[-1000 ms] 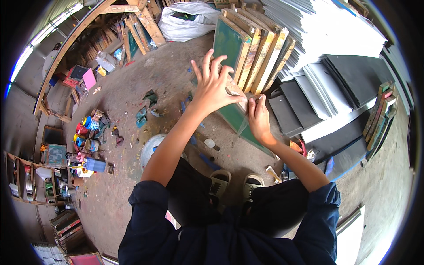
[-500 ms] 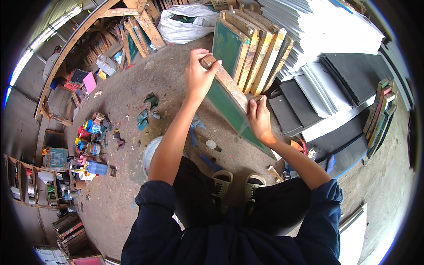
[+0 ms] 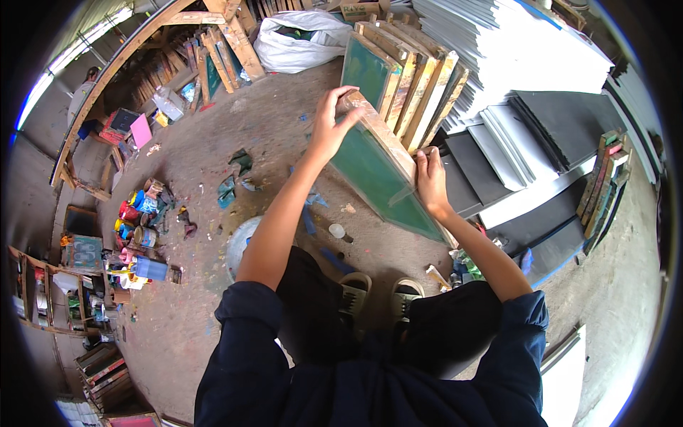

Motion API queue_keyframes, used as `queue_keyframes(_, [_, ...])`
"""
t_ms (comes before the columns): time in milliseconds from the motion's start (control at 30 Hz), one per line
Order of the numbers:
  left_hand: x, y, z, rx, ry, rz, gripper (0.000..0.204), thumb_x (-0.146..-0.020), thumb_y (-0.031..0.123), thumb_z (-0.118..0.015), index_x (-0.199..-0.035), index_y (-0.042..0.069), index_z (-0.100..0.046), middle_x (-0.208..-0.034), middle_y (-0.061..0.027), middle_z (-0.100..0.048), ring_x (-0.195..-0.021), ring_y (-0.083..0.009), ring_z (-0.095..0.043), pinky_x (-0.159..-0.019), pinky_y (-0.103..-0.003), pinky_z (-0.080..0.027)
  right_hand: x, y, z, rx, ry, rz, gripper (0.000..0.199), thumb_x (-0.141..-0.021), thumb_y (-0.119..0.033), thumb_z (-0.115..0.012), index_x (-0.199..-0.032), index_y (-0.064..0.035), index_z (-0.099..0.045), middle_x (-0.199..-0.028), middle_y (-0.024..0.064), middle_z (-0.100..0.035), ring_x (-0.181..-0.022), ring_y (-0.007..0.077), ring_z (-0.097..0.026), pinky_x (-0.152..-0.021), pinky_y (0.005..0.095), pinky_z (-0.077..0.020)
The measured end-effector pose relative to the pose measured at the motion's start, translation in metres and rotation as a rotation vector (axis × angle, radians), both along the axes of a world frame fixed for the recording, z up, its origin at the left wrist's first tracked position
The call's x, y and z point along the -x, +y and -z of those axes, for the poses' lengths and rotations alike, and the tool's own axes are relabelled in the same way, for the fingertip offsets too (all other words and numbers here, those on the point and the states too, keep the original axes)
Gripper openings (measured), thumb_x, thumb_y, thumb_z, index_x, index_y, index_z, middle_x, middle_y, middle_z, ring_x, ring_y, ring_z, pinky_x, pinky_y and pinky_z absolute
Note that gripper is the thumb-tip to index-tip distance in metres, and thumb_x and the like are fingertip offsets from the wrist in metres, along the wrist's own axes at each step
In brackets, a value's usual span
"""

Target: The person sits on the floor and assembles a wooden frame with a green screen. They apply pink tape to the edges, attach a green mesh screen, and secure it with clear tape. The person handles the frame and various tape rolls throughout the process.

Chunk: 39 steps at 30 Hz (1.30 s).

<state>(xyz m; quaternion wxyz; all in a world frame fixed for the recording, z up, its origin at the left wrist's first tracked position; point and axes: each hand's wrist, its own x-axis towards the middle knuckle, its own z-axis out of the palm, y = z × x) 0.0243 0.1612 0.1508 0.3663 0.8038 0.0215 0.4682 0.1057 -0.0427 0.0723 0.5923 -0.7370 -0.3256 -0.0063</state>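
Note:
Between my hands is a screen-printing frame (image 3: 388,185), with a wooden rim and a green mesh face, held tilted above the floor. My left hand (image 3: 331,128) is closed over the far left corner of its wooden rim, thumb on top and fingers curled over the outer side. Farther right along the same rim, my right hand (image 3: 431,183) grips the wood, its fingertips partly hidden. Just beyond stand several similar frames (image 3: 416,85), upright and packed side by side.
White sheets in a tall stack (image 3: 512,50) rise at the far right, with black boards (image 3: 569,128) nearer. A white sack (image 3: 299,39) lies at the back. Paint pots (image 3: 142,213) crowd the floor at left, and a round pale bucket (image 3: 242,245) is by my left knee.
The frame has tipped so that more of its green face shows. My left hand has moved slightly right and nearer, and my right hand slightly right, both still holding the rim.

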Motion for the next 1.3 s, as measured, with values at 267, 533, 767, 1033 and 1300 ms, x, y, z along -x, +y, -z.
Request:
queue_keyframes(267, [0.014,-0.006,-0.015,-0.127,0.103,-0.031,0.051,-0.063,0.033,-0.082,-0.094,-0.001,-0.060,-0.087,-0.0091,-0.059,-0.080,-0.0195,-0.060,-0.070,-0.031,-0.047,-0.031,-0.030,-0.008,-0.074,0.077,0.152,0.046,-0.098,-0.038,-0.035,-0.089,0.0024,-0.055,-0.078,0.0130,-0.064,-0.063,0.0173,-0.060,-0.061,0.0288,-0.0459])
queue_keyframes(533, [0.043,0.021,-0.046,0.165,-0.058,-0.314,0.051,-0.069,0.040,-0.078,-0.094,-0.002,-0.062,-0.079,-0.0119,-0.066,-0.071,-0.0153,-0.061,-0.068,-0.029,-0.048,-0.104,-0.084,0.002,-0.284,0.420,0.495,0.054,-0.094,-0.049,-0.035,-0.101,0.0015,-0.051,-0.100,0.0130,-0.060,-0.088,0.0203,-0.057,-0.088,0.0362,-0.0358])
queue_keyframes(767, [0.056,0.061,-0.036,0.603,-0.216,-0.284,0.045,-0.080,0.040,-0.069,-0.094,-0.002,-0.062,-0.083,-0.0053,-0.064,-0.073,-0.0107,-0.056,-0.065,-0.026,-0.045,-0.129,-0.085,0.024,-0.011,0.339,0.364,0.050,-0.088,-0.051,-0.050,-0.103,-0.0040,-0.046,-0.085,0.0030,-0.040,-0.077,0.0129,-0.038,-0.079,0.0286,-0.0352])
queue_keyframes(1033, [0.039,0.060,-0.001,0.979,-0.190,-0.299,0.051,-0.084,0.051,-0.057,-0.095,0.001,-0.062,-0.086,-0.0039,-0.060,-0.077,-0.0127,-0.055,-0.072,-0.027,-0.044,-0.116,-0.087,-0.026,-0.227,0.103,0.221,0.038,-0.084,-0.030,-0.067,-0.083,-0.0098,-0.035,-0.074,-0.0020,-0.034,-0.064,0.0083,-0.033,-0.058,0.0208,-0.0329])
queue_keyframes(1300, [0.012,0.027,0.001,0.182,-0.013,-0.403,0.051,-0.093,0.043,-0.044,-0.127,0.005,-0.046,-0.131,-0.0181,-0.041,-0.125,-0.0318,-0.032,-0.104,-0.046,-0.022,-0.055,-0.089,-0.127,0.049,-0.243,0.497,0.067,-0.063,-0.052,-0.077,-0.085,-0.0024,-0.038,-0.068,0.0091,-0.049,-0.060,0.0218,-0.051,-0.060,0.0355,-0.0444])
